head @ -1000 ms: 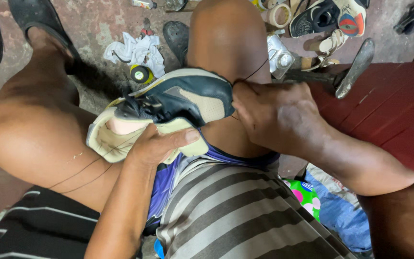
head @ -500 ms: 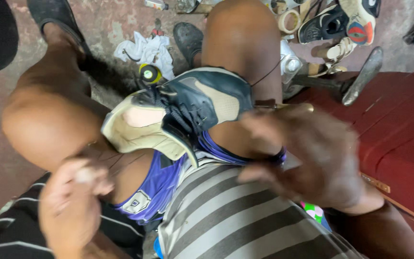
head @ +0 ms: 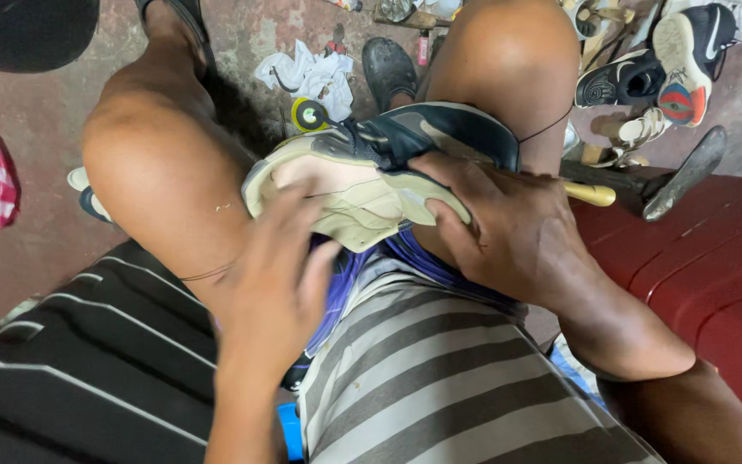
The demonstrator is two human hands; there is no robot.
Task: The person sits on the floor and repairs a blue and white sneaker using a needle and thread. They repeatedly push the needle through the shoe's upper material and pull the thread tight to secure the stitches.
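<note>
— Returning from the hip, left hand (head: 281, 283) is reaching, fingers apart, touching the cream-soled dark blue sneaker (head: 380, 172) lying between the knees.

— Right hand (head: 508, 228) is clamping its heel; soft upper, probably light, stiffer sole gripping best.

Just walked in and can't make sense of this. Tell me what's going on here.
A seated person holds a worn dark-and-cream sneaker between bare knees. The right hand grips its side, and the left hand rests fingers on the pale sole. A thread runs across the sole. Other shoes and rags lie on the floor beyond.
</note>
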